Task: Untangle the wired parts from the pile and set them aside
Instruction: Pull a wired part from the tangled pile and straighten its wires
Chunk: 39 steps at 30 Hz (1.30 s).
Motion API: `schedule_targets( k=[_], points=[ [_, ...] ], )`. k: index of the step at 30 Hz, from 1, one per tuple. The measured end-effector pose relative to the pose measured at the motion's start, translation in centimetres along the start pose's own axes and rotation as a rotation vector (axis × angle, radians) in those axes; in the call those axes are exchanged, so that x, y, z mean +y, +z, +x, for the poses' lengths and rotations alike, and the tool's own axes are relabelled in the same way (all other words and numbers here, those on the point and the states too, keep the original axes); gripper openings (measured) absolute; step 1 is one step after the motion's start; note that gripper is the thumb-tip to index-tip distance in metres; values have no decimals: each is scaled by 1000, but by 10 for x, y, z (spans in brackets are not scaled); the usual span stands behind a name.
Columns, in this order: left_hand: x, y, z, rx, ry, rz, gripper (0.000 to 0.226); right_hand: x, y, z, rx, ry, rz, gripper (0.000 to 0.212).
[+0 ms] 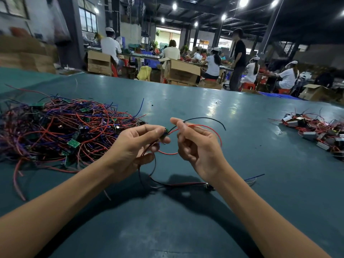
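My left hand (134, 146) pinches a small wired part (165, 135) between thumb and forefinger above the tabletop (176, 226), just right of the tangled pile (59, 131). My right hand (197, 148), fingers curled, seems to pinch its red and black wires (202, 125).

Your forearms converge; your left hand (135, 146) pinches the wired part (165, 135), and your right hand (197, 146) curls round its wires.

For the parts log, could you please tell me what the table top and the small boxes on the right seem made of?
Table top: probably glossy vinyl or painted sheet; bright reflections show on it.
Small boxes: seemingly metal; grey, shiny faces.
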<state>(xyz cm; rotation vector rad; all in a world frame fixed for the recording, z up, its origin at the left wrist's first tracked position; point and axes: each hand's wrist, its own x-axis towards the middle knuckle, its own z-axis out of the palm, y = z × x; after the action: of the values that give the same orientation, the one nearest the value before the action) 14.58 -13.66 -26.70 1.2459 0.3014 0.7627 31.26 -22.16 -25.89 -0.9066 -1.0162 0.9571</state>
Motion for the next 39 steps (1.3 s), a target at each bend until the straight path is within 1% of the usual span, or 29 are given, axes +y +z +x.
schedule_targets(
  k=[3,6,10,13,16,19,21,24,27,28,30,31,33,35,36,37,38,39],
  points=[
    [-2,-1,1,81,8,30,12,0,-2,2,80,-6,-25,17],
    [2,-8,3,121,15,74,11,-3,-11,6,223,34,30,16],
    [9,-19,5,98,-68,169,9,-10,-29,10,292,21,53,16],
    [12,-24,5,85,-95,211,12,-14,-37,11,280,81,51,17],
    [16,-28,5,80,-109,221,17,-15,-40,11,237,145,52,24],
    [16,-29,6,69,-125,232,17,-13,-38,11,245,184,84,31],
    [15,-28,6,61,-131,227,16,-13,-38,12,260,213,125,32],
    [10,-26,7,53,-147,211,17,-13,-42,13,271,266,218,29],
    [4,-27,8,57,-141,143,21,-12,-42,14,251,245,415,18],
    [1,-28,9,72,-133,103,21,-11,-42,13,244,218,479,20],
    [-2,-30,10,113,-112,-2,24,-8,-43,12,225,180,523,34],
    [-2,-30,11,133,-100,-64,26,-6,-43,11,208,173,508,42],
    [-3,-31,14,160,-71,-183,26,-1,-36,11,201,172,435,67],
    [-3,-31,15,163,-39,-259,19,3,-24,12,277,152,276,89],
    [-3,-31,16,161,-24,-282,18,5,-18,12,329,133,181,95],
    [-3,-31,16,160,-9,-295,18,6,-13,12,375,110,96,96],
    [-3,-31,16,163,9,-288,18,7,-8,11,399,84,21,91],
    [-3,-30,16,166,28,-250,21,7,-5,9,390,66,-43,80]
  ],
)
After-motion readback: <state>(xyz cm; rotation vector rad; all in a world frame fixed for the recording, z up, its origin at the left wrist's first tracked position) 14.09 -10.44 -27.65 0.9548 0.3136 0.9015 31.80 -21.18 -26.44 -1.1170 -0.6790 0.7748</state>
